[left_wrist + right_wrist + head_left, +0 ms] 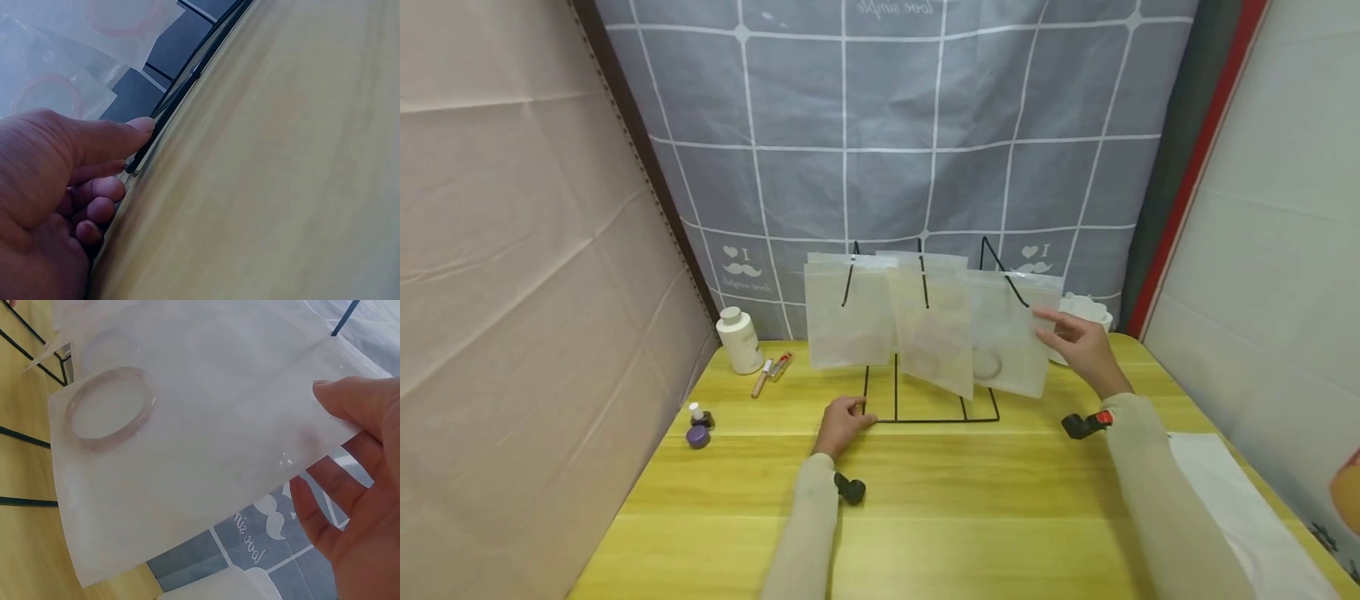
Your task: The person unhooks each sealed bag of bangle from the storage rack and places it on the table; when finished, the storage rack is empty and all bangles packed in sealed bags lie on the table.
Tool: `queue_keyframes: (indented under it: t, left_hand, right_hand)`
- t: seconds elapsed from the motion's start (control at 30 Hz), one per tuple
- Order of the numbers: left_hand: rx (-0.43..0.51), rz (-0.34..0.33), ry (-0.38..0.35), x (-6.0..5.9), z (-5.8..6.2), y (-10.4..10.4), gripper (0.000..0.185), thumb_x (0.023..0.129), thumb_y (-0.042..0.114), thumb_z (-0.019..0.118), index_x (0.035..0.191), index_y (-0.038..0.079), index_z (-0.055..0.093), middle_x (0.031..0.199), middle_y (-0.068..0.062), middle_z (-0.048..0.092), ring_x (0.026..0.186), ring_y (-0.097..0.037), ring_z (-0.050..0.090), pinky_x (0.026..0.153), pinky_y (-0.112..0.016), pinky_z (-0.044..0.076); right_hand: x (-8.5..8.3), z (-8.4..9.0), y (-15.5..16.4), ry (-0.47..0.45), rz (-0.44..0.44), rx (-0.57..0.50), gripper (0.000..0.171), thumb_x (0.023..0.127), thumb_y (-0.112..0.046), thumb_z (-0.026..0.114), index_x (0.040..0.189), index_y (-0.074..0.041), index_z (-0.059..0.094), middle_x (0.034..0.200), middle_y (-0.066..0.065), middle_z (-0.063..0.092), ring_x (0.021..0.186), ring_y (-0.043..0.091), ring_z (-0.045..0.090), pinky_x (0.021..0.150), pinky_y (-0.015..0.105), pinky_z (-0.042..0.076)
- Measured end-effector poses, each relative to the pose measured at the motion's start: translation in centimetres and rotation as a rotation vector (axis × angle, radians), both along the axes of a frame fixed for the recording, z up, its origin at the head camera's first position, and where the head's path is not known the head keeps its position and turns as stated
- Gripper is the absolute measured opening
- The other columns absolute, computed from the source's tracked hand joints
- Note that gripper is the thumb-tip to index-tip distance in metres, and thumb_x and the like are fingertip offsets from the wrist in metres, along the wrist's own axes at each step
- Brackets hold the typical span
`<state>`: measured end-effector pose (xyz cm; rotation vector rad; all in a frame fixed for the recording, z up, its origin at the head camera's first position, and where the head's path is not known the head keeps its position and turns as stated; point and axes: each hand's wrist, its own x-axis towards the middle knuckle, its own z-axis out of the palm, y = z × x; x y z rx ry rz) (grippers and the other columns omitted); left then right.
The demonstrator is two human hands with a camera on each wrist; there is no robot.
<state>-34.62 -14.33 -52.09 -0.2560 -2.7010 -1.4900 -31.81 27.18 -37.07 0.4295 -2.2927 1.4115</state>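
A black wire rack [936,421] stands on the table with frosted plastic bags hanging on its hooks. My left hand [842,425] pinches the left front corner of its base between thumb and fingers. On the right hook hangs a bag [1011,325] with a ring-shaped bangle [150,403] showing through low down. My right hand [1082,350] holds that bag's outer edge, thumb [350,400] in front and fingertips behind. The middle bags [932,333] hang tilted, and the left bags [850,317] hang nearly straight; faint rings show through them in the left wrist view.
At the left stand a white bottle [740,346], two small slim items [762,379], a small dark bottle [703,419] and a purple lid [697,437]. Behind my right hand is a white scalloped container [1086,310]. A white sheet [1232,500] lies under the right forearm's side.
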Motion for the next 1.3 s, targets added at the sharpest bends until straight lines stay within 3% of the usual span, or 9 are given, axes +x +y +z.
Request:
queue_keyframes:
  t: [0.2, 0.47, 0.7, 0.8, 1.0, 1.13, 1.23, 1.3]
  left_hand:
    - [-0.002, 0.001, -0.007, 0.0, -0.1, -0.1, 0.047, 0.089, 0.014, 0.078, 0.13, -0.005, 0.065, 0.084, -0.007, 0.055, 0.07, -0.018, 0.045, 0.069, -0.034, 0.042]
    - [-0.005, 0.001, 0.004, 0.2, 0.0, -0.2, 0.047, 0.089, 0.013, 0.077, 0.13, -0.007, 0.064, 0.084, -0.009, 0.056, 0.069, -0.018, 0.046, 0.068, -0.035, 0.043]
    - [0.002, 0.004, 0.0, -0.1, -0.2, -0.3, 0.046, 0.089, 0.014, 0.077, 0.129, -0.006, 0.065, 0.084, -0.008, 0.056, 0.069, -0.018, 0.046, 0.069, -0.035, 0.043]
    - [0.001, 0.0, 0.004, -0.2, -0.4, -0.2, 0.046, 0.089, 0.014, 0.078, 0.128, -0.006, 0.065, 0.083, -0.008, 0.055, 0.07, -0.019, 0.045, 0.068, -0.035, 0.041]
    - [-0.011, -0.009, -0.004, -0.1, -0.7, -0.2, 0.048, 0.089, 0.015, 0.078, 0.13, -0.006, 0.065, 0.084, -0.008, 0.055, 0.069, -0.018, 0.045, 0.067, -0.034, 0.042]
    - [-0.019, 0.0, 0.01, 0.0, -0.4, -0.2, 0.047, 0.089, 0.015, 0.078, 0.13, -0.006, 0.065, 0.084, -0.008, 0.056, 0.068, -0.018, 0.046, 0.066, -0.034, 0.042]
    - [-0.032, 0.005, 0.017, -0.1, -0.2, -0.1, 0.046, 0.09, 0.014, 0.077, 0.129, -0.006, 0.065, 0.084, -0.008, 0.056, 0.069, -0.018, 0.046, 0.066, -0.034, 0.041]
    - [-0.037, 0.006, 0.014, -0.1, -0.1, -0.1, 0.046, 0.089, 0.014, 0.077, 0.129, -0.006, 0.065, 0.083, -0.008, 0.056, 0.07, -0.019, 0.046, 0.067, -0.035, 0.042]
  right_hand:
    - [1.8, -0.2, 0.2, -0.002, -0.009, 0.012, 0.036, 0.095, -0.013, 0.071, 0.13, -0.001, 0.068, 0.118, -0.003, 0.071, 0.085, 0.006, 0.058, 0.069, 0.016, 0.049]
    - [3.6, 0.3, 0.2, 0.071, 0.003, 0.018, 0.03, 0.091, -0.004, 0.074, 0.12, 0.003, 0.072, 0.105, 0.003, 0.073, 0.071, 0.015, 0.056, 0.061, 0.017, 0.047]
    - [5.5, 1.1, 0.2, 0.082, -0.035, 0.046, 0.026, 0.09, -0.001, 0.073, 0.116, 0.003, 0.074, 0.109, -0.012, 0.074, 0.082, 0.004, 0.062, 0.07, 0.014, 0.049]
    - [6.3, 1.3, 0.1, 0.151, -0.043, 0.058, 0.024, 0.087, 0.006, 0.074, 0.111, 0.005, 0.075, 0.106, -0.011, 0.075, 0.085, 0.0, 0.064, 0.073, 0.011, 0.049]
    - [7.6, 1.7, 0.3, 0.337, -0.026, 0.092, 0.03, 0.074, 0.023, 0.075, 0.101, 0.009, 0.076, 0.096, 0.007, 0.077, 0.083, -0.002, 0.065, 0.073, 0.01, 0.048]
    - [7.8, 1.2, 1.4, 0.415, 0.0, 0.098, 0.038, 0.067, 0.029, 0.074, 0.099, 0.009, 0.077, 0.099, 0.001, 0.078, 0.084, -0.003, 0.066, 0.073, 0.009, 0.047]
    - [9.0, 1.1, 2.4, 0.396, 0.045, 0.081, 0.04, 0.067, 0.03, 0.073, 0.101, 0.008, 0.077, 0.101, -0.006, 0.077, 0.086, -0.001, 0.066, 0.074, 0.01, 0.048]
    - [10.5, 1.2, 3.1, 0.319, 0.076, 0.053, 0.039, 0.07, 0.029, 0.072, 0.103, 0.01, 0.076, 0.102, -0.011, 0.076, 0.089, 0.0, 0.067, 0.075, 0.011, 0.049]
